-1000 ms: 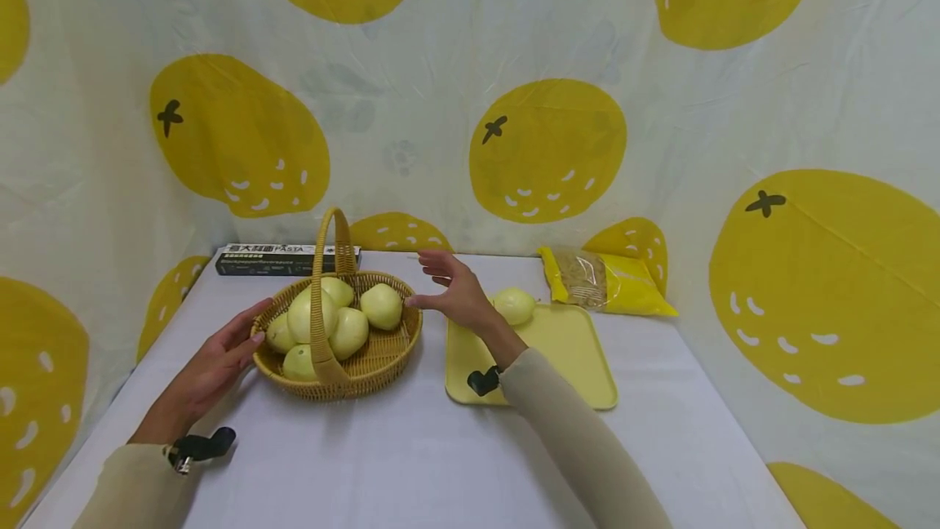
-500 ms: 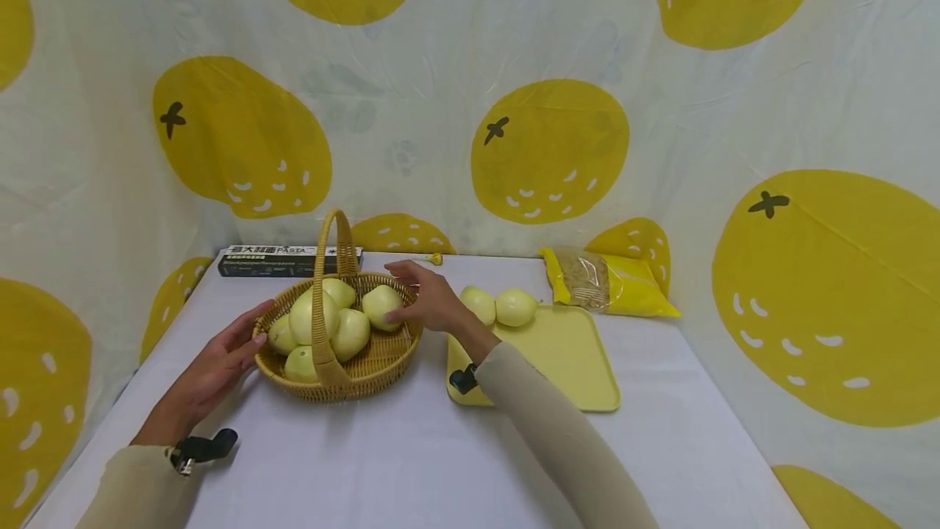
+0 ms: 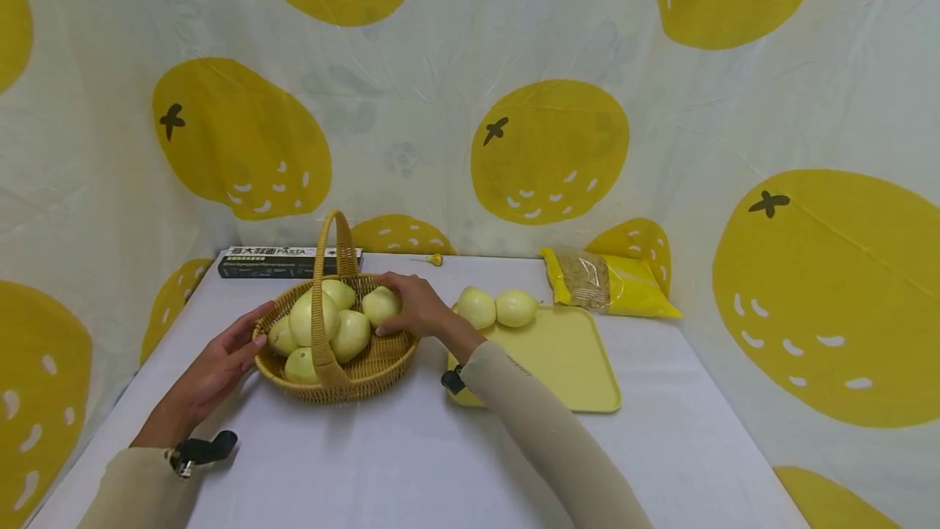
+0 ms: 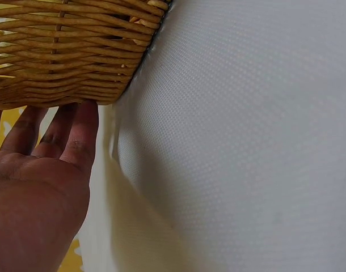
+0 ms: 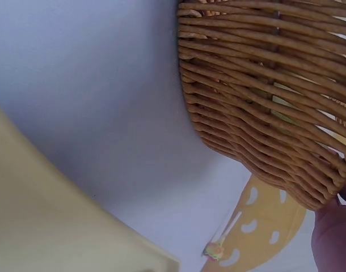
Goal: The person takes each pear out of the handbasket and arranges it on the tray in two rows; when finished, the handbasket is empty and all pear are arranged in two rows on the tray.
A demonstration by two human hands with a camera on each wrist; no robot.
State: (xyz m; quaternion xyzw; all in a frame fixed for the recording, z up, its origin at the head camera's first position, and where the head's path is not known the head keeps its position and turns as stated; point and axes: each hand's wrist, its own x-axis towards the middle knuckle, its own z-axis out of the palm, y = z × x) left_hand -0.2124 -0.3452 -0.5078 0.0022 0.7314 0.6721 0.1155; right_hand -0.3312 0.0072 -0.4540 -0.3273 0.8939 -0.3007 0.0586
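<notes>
In the head view, a wicker basket with a tall arched handle stands at left, holding several pale yellow-green pears. My left hand rests against its left side, fingers fairly straight along the outside and thumb at the rim. The left wrist view has those fingertips right at the basket's edge. My right hand reaches over the right rim, its thumb and fingers around the rightmost pear. The right wrist view has mostly the basket's outer wall, which hides that pear.
Right of the basket lies a pale yellow tray, with two pears at its far left corner. Behind are a pasta box, a yellow bag with a clear window, and a small stick with a yellow tip.
My right hand has moved left from above the basket's right rim down onto the rightmost pear and now grips it. A second pear on the tray has come into sight. The left hand stays put.
</notes>
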